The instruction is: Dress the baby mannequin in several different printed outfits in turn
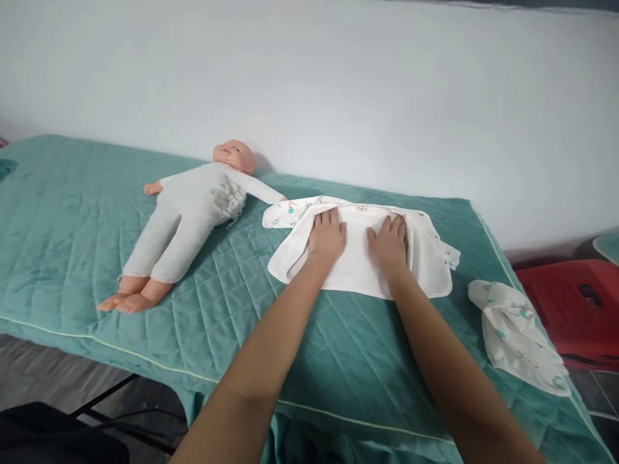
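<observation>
A white baby shirt (355, 251) lies spread on the green quilted cover, its inside facing up and a printed sleeve showing at its left. My left hand (327, 237) rests flat on its left part, fingers stretched toward the collar label. On the right part of the cloth lies my right hand (389, 245), palm down with fingers extended, close to a fold. Neither hand grips anything. Left of the shirt a baby doll (193, 200) lies on its back in a white cloth body, with a torn patch on its side; one arm reaches to the sleeve.
The green quilted cover (232, 283) drapes over a table against a white wall (309, 96). Another printed white garment (517, 335) lies crumpled near the right edge. Beyond that edge stands a red plastic object (570, 303). A dark item (58, 435) is at the lower left.
</observation>
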